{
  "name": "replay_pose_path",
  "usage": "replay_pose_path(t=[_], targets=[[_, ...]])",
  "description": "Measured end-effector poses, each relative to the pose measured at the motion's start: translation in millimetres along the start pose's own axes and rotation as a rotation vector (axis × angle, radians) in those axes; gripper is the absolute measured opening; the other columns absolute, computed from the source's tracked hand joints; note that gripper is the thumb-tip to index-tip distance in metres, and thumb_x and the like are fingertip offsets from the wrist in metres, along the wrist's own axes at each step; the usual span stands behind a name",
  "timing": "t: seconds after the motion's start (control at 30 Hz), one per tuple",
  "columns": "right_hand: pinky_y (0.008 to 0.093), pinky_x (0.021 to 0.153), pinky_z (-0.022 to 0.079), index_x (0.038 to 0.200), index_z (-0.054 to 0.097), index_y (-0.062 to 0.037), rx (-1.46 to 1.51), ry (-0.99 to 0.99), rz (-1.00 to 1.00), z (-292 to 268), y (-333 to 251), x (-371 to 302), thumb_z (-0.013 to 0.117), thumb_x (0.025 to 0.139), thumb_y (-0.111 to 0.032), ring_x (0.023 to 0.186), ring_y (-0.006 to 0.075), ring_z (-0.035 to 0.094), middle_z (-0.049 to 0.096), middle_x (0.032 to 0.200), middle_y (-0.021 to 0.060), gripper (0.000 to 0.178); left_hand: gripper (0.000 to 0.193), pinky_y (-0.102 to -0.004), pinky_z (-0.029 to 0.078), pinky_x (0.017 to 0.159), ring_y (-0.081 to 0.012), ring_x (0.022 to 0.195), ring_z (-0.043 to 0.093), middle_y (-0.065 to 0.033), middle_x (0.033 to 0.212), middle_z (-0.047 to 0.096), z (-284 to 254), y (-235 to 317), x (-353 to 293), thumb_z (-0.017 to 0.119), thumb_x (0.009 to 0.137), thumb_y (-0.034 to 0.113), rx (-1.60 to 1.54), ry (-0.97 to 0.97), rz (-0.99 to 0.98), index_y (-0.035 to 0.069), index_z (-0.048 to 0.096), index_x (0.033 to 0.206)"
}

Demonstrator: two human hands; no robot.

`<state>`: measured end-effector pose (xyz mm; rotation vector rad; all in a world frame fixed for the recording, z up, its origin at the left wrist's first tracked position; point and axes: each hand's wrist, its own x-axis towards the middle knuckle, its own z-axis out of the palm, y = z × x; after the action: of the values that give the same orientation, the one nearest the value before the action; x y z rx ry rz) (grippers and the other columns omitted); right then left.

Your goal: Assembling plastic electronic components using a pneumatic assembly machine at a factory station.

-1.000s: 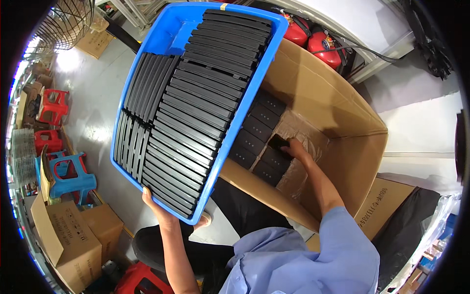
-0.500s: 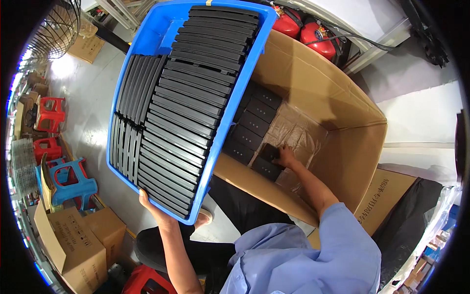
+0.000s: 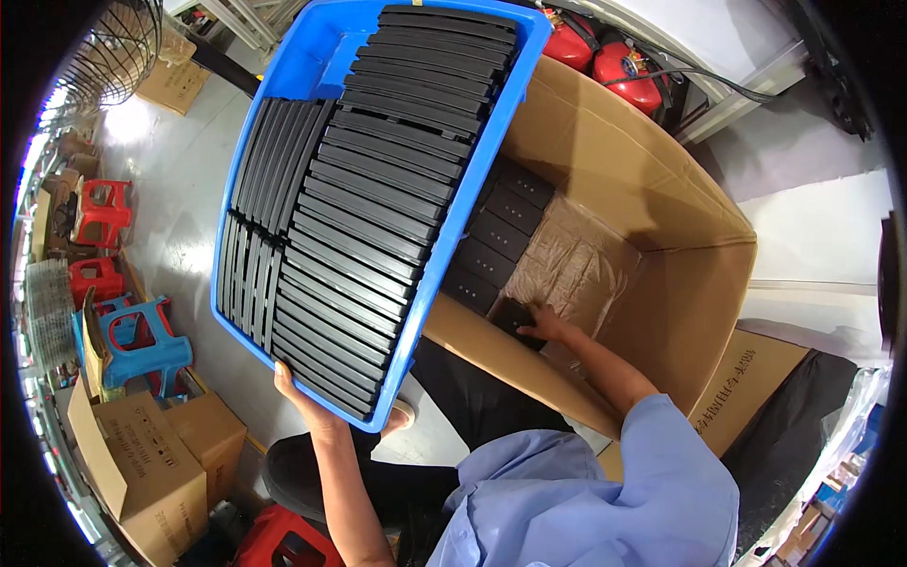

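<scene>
My left hand (image 3: 300, 395) grips the near rim of a large blue plastic bin (image 3: 427, 283), which is tilted beside a cardboard box. Inside the bin, long narrow black plastic pieces (image 3: 364, 203) stand packed in rows. My right hand (image 3: 550, 324) reaches down into the open cardboard box (image 3: 694, 293). Its fingers close around the right end of a black rectangular block (image 3: 513, 316) on the box's bottom. Farther along the box's left side lie several similar black blocks (image 3: 501, 234) with small dots on top. The bin's rim hides part of them.
Crumpled brown wrapping (image 3: 567, 250) covers part of the box's bottom. Red cylinders (image 3: 628, 76) stand behind the box. At the left are red stools (image 3: 102, 210), a blue stool (image 3: 146, 345) and an opened carton (image 3: 142, 463). A fan (image 3: 113, 52) stands at the far left.
My right hand has moved slightly left and toward me, lowering the black block beside the row. My left hand stays on the bin's rim. The whole view has shifted a little.
</scene>
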<state>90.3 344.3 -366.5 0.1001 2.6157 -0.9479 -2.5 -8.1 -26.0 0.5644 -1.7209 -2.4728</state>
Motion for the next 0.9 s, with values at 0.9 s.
replay_pose_path(t=[0.9], targets=[[0.0309, 0.094, 0.041, 0.125, 0.05, 0.0006, 1.21, 0.22, 0.004, -254, -112, 5, 0.07, 0.076, -0.009, 0.105, 0.0164, 0.056, 0.059, 0.115, 0.0068, 0.054, 0.07, -0.0356, 0.044, 0.092, -0.0233, 0.106, 0.054, -0.0105, 0.117, 0.055, -12, -6, -2, 0.052, 0.082, 0.057, -0.064, -0.12, -0.052, 0.003, 0.044, 0.126]])
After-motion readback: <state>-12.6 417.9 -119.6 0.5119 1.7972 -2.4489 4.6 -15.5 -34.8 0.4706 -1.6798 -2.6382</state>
